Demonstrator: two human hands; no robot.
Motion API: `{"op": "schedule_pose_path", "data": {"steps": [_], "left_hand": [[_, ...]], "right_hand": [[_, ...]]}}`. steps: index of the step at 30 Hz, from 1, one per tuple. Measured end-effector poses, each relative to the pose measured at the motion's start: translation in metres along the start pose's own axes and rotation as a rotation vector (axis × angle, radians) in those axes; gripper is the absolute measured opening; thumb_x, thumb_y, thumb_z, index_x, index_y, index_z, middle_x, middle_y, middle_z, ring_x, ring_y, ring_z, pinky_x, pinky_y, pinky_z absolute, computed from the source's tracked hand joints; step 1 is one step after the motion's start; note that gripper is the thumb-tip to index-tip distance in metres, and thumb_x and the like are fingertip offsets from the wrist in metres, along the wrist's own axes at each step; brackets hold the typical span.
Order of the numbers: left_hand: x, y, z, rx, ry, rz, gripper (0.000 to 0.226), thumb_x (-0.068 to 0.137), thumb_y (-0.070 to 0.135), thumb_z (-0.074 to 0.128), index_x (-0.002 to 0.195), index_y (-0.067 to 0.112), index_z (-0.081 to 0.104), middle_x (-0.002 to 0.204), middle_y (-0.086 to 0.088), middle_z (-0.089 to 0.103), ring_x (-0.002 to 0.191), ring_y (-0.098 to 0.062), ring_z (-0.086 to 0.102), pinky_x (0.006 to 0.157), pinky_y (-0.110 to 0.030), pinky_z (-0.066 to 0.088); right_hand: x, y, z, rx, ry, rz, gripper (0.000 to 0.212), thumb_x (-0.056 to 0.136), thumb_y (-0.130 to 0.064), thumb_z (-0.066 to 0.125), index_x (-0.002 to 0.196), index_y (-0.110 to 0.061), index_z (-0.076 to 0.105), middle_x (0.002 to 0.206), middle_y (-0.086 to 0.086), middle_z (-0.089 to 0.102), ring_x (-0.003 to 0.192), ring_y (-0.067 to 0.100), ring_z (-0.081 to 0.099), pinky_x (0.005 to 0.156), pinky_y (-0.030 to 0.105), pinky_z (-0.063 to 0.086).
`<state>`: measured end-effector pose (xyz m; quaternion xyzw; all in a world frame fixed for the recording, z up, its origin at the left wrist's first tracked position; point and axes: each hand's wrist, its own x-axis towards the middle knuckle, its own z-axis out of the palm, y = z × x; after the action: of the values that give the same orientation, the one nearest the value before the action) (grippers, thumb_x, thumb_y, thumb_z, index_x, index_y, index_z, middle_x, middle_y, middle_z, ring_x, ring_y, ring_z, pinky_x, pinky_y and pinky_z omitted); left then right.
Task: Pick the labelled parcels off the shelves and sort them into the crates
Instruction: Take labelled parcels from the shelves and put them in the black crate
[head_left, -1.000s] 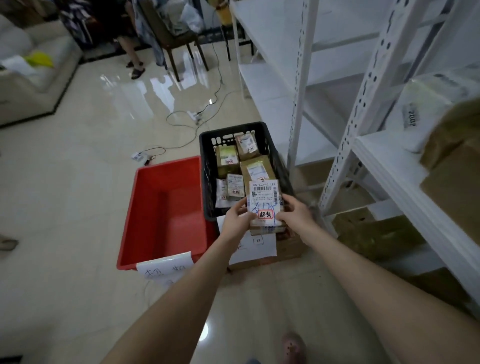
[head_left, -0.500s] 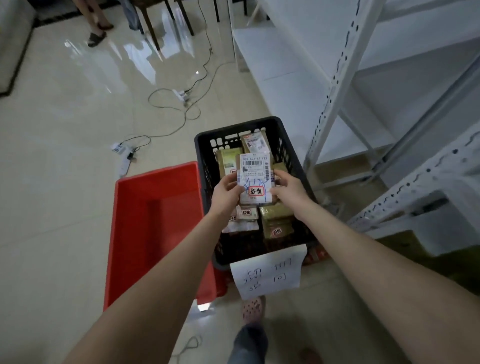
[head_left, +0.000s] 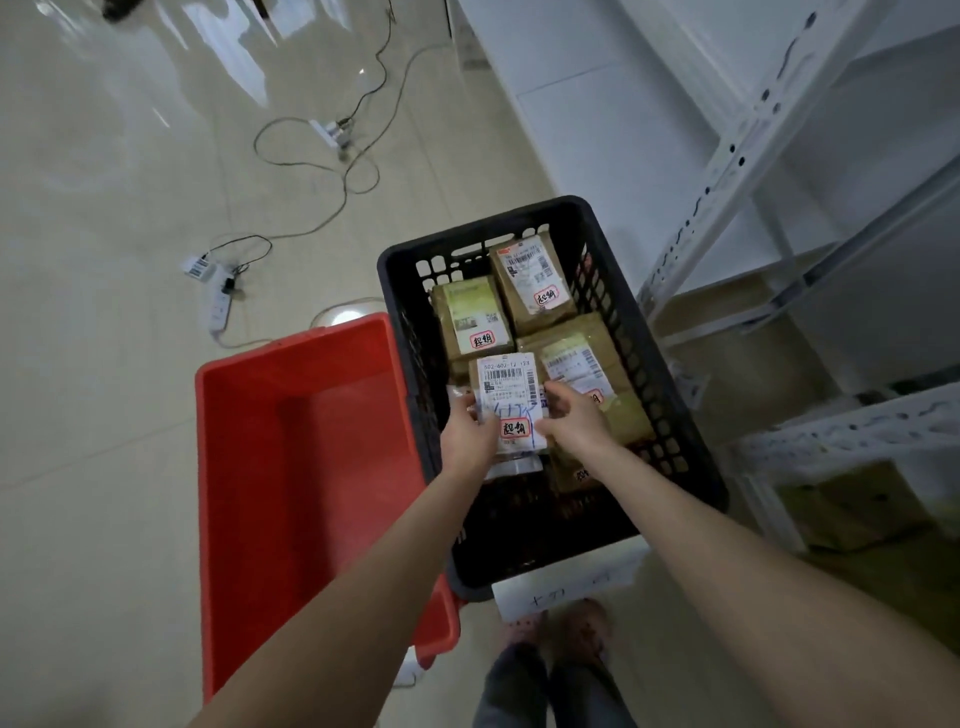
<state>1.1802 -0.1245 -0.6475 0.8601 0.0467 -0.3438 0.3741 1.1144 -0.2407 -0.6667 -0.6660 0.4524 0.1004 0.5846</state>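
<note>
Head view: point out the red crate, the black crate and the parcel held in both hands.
red crate (head_left: 322, 467), head view, bare inner floor.
black crate (head_left: 483, 227), head view, far rim.
parcel (head_left: 511, 387), head view, its white shipping label.

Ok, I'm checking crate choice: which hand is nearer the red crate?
Left. The left hand holds the labelled parcel just right of the red crate; the right hand holds its far side, farther over the black crate.

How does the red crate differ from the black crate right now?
The red crate has solid walls; the black crate has slotted walls. The red crate shows no parcels; the black crate holds several labelled parcels. Both are rectangular, open-topped, side by side on the floor.
</note>
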Motion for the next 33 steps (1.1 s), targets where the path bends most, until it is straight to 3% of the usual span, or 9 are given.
{"op": "schedule_pose_path", "data": {"steps": [4, 8, 13, 18, 21, 27, 30, 33], "left_hand": [[0.013, 0.001, 0.0, 0.03, 0.037, 0.025, 0.047, 0.094, 0.018, 0.049, 0.14, 0.013, 0.04, 0.13, -0.006, 0.057, 0.091, -0.019, 0.057, 0.074, -0.034, 0.047], [0.026, -0.001, 0.003, 0.115, 0.063, 0.035, 0.046, 0.094, 0.018, 0.047, 0.139, 0.013, 0.039, 0.126, -0.009, 0.058, 0.096, -0.027, 0.062, 0.075, -0.038, 0.052], [0.03, -0.007, 0.011, 0.241, 0.0, 0.074, 0.049, 0.095, 0.019, 0.049, 0.142, 0.015, 0.038, 0.129, -0.008, 0.058, 0.103, -0.029, 0.062, 0.082, -0.04, 0.053], [0.034, 0.0, 0.009, 0.262, -0.073, 0.084, 0.052, 0.096, 0.015, 0.046, 0.146, 0.017, 0.032, 0.128, -0.009, 0.059, 0.095, -0.028, 0.062, 0.072, -0.033, 0.047], [0.03, 0.002, 0.008, 0.261, -0.085, 0.076, 0.051, 0.097, 0.014, 0.046, 0.146, 0.016, 0.031, 0.132, -0.008, 0.056, 0.103, -0.028, 0.061, 0.078, -0.036, 0.048], [0.024, 0.003, 0.01, 0.259, -0.093, 0.044, 0.052, 0.097, 0.017, 0.046, 0.146, 0.014, 0.031, 0.138, -0.007, 0.051, 0.11, -0.028, 0.058, 0.084, -0.035, 0.047], [0.014, 0.003, 0.011, 0.187, 0.01, 0.086, 0.047, 0.096, 0.02, 0.048, 0.142, 0.015, 0.039, 0.132, -0.006, 0.056, 0.101, -0.026, 0.062, 0.079, -0.037, 0.051], [0.004, 0.011, 0.004, 0.131, 0.225, 0.191, 0.049, 0.095, 0.027, 0.05, 0.143, 0.02, 0.04, 0.134, -0.002, 0.054, 0.111, -0.021, 0.058, 0.085, -0.035, 0.048]], "right_hand": [[0.013, 0.0, 0.006, -0.047, 0.004, -0.03, 0.065, 0.081, -0.002, 0.067, 0.141, -0.018, 0.046, 0.134, 0.001, 0.058, 0.117, 0.019, 0.056, 0.096, 0.038, 0.05], [0.023, 0.007, 0.013, -0.125, -0.013, -0.075, 0.064, 0.083, -0.004, 0.065, 0.141, -0.021, 0.045, 0.134, 0.0, 0.057, 0.122, 0.019, 0.053, 0.094, 0.029, 0.043], [0.035, 0.008, 0.023, -0.281, -0.011, -0.105, 0.064, 0.09, -0.008, 0.055, 0.144, -0.035, 0.037, 0.123, -0.002, 0.061, 0.098, 0.023, 0.061, 0.079, 0.034, 0.053], [0.041, 0.003, 0.016, -0.31, -0.121, -0.107, 0.068, 0.09, -0.008, 0.056, 0.148, -0.034, 0.031, 0.135, -0.002, 0.054, 0.096, 0.022, 0.061, 0.08, 0.035, 0.052], [0.038, 0.002, 0.01, -0.256, -0.173, -0.103, 0.07, 0.091, -0.005, 0.056, 0.15, -0.03, 0.028, 0.139, -0.002, 0.051, 0.094, 0.018, 0.059, 0.073, 0.028, 0.048], [0.03, 0.005, 0.006, -0.173, -0.123, -0.068, 0.063, 0.09, -0.004, 0.057, 0.147, -0.015, 0.033, 0.142, 0.004, 0.049, 0.12, 0.023, 0.052, 0.097, 0.035, 0.045], [0.024, 0.005, 0.007, -0.082, -0.062, -0.099, 0.05, 0.089, -0.007, 0.058, 0.137, -0.018, 0.049, 0.136, 0.0, 0.054, 0.111, 0.017, 0.055, 0.092, 0.032, 0.047], [0.012, -0.014, 0.007, 0.063, 0.105, -0.179, 0.042, 0.089, -0.009, 0.057, 0.128, -0.024, 0.058, 0.124, -0.005, 0.061, 0.097, 0.017, 0.063, 0.081, 0.032, 0.053]]}}
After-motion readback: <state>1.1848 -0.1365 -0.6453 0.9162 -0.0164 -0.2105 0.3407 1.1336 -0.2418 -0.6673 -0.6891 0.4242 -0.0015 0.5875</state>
